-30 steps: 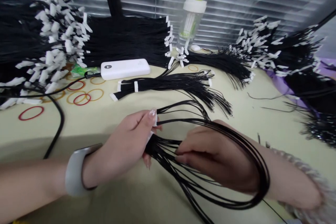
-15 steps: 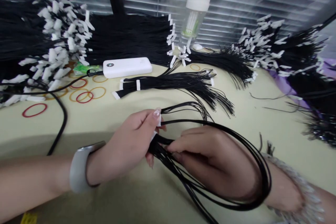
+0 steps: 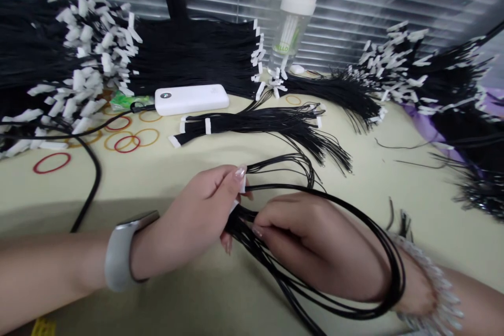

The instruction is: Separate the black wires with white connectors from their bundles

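Observation:
My left hand (image 3: 205, 205) is closed on a bundle of thin black cables (image 3: 271, 268), thumb pressed on a white tape tag (image 3: 242, 184). A second white band shows just below the thumb. My right hand (image 3: 318, 247) is pinched against the same bundle, close to the left fingers, with thumb and forefinger closed on some of the strands. The cables loop over my right wrist and back beneath it. What lies inside my left palm is hidden. Beyond my hands lies a tied bundle of black cables (image 3: 252, 122) with white bands.
Cable stacks with white tips (image 3: 197, 52) line the back. A white power bank (image 3: 191, 100) sits before them, rubber bands (image 3: 126, 143) to its left. A clear bottle (image 3: 291, 37) stands behind. More cables (image 3: 452, 73) are piled at the right over purple material.
Both hands have shifted very slightly to the right with the cables. My right thumb and fingertips have drawn a little away from the left hand along the strands.

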{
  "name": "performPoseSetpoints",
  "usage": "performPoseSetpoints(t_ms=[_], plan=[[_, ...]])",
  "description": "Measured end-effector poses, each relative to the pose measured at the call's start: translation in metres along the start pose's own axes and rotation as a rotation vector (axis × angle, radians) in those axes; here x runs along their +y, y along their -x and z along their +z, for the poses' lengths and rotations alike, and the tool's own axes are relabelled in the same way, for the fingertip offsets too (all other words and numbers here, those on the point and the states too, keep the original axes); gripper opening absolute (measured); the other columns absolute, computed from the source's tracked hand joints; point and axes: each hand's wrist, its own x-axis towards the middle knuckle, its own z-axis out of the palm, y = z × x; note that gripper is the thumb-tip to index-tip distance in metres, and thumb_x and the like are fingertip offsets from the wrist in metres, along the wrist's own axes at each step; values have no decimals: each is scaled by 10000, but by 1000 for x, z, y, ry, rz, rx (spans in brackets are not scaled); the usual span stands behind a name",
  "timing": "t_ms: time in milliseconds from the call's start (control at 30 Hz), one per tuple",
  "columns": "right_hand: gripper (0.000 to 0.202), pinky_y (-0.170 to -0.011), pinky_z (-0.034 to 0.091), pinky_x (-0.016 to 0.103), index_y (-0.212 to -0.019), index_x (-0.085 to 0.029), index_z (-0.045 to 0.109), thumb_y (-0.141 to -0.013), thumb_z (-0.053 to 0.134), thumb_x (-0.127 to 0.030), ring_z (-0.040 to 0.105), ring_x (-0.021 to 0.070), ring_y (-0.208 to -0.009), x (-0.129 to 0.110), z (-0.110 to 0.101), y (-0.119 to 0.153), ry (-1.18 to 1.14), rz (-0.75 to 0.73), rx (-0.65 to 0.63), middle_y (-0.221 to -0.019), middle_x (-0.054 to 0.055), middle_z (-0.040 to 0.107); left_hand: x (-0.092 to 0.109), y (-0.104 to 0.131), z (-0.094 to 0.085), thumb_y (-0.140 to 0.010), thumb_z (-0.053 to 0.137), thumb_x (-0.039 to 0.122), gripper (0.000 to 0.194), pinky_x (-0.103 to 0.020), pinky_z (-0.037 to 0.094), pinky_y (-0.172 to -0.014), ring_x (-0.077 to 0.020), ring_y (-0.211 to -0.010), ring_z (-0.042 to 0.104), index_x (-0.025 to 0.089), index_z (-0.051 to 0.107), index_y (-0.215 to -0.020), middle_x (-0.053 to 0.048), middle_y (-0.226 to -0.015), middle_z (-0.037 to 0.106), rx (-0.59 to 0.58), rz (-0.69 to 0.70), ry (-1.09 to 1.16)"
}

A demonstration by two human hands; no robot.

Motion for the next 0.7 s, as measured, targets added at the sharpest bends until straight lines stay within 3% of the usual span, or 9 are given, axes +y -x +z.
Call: performPoseSetpoints(t_ms=[167,400,567,633,700], plan=[[157,-595,332,111,-770,-192,503,-846,366,-191,442,13,-629,1,-1,2,-3,-69,1,-714,-67,531,-1,-1,-1,-811,324,480,356,-144,350,-283,-63,-288,448,184,468,-675,69,-422,454,1,-8,-18],[132,-552,316,134,-736,-199,483,-806,380,-156,429,27,-600,-2,0,0,93,13,13,-702,-66,525,-1,1,0,-812,324,481,363,-136,360,-294,-53,-296,446,185,477,-668,64,-443,471,-11,-7,-20],[166,-440,256,152,-618,-178,509,-760,425,-159,329,32,-458,10,-16,6,311,52,11,-506,-54,449,-2,1,0,-813,305,491,374,-144,362,-297,-72,-308,450,193,492,-685,61,-399,435,-11,-17,-29],[157,-386,229,147,-612,-182,554,-745,472,-167,291,21,-401,18,-31,11,365,47,121,-451,-60,423,-2,1,1,-807,310,501,377,-146,365,-293,-72,-309,452,192,498,-700,56,-421,456,-16,-29,-18],[103,-349,253,135,-697,-196,619,-742,531,-223,341,15,-377,26,-48,16,353,95,394,-484,-53,488,-1,1,1,-796,326,512,383,-149,369,-281,-61,-303,444,183,486,-680,47,-487,491,-15,-44,7]])
